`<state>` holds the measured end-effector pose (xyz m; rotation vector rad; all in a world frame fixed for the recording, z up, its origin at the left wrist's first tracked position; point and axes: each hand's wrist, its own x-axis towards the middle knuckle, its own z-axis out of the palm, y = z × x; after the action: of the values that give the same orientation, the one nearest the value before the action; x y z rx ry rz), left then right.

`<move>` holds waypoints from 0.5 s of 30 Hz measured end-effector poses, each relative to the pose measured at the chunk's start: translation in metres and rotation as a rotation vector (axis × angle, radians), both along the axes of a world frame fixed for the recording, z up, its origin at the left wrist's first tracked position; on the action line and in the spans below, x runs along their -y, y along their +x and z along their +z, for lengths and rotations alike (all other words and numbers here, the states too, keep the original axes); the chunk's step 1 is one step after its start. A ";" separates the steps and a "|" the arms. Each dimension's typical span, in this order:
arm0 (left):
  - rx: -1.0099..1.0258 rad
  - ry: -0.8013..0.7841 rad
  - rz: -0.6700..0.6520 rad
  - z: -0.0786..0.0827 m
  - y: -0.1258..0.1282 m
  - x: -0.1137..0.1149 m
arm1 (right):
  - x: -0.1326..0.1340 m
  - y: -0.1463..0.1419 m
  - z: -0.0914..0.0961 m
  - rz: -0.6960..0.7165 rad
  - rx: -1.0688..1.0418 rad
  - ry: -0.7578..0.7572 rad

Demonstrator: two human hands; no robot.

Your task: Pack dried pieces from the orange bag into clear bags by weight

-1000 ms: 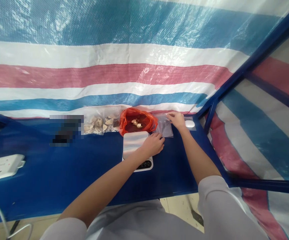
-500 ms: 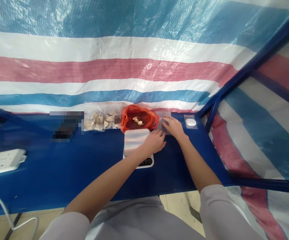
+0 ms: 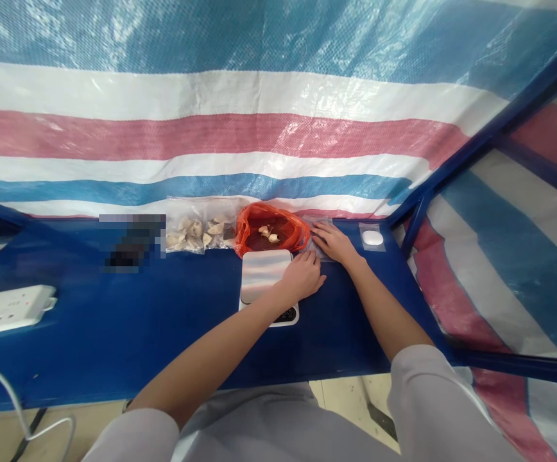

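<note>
A small clear plastic bag (image 3: 321, 239) lies flat on the blue table (image 3: 172, 327), just right of the scale, with my right hand (image 3: 335, 244) on top of it. Can't tell if those fingers are actually pinching it. Left hand (image 3: 302, 276) is curled at the right edge of a white digital scale (image 3: 265, 277), grip unclear too. An orange plastic bag (image 3: 271, 230) of pale pieces sits right behind the scale.
</note>
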<state>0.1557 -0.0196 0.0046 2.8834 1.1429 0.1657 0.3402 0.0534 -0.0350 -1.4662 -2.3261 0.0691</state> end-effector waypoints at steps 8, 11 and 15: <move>0.023 0.012 0.010 -0.001 0.002 0.000 | -0.011 0.004 0.001 0.104 -0.009 -0.029; 0.023 0.014 0.017 0.000 0.002 -0.001 | -0.012 0.004 0.004 0.122 -0.007 -0.023; 0.033 0.022 0.016 0.006 -0.001 0.001 | -0.004 0.004 0.011 0.068 -0.036 0.016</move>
<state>0.1547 -0.0209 0.0104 2.8802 1.1658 0.2271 0.3437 0.0576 -0.0239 -1.3671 -2.3423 0.0942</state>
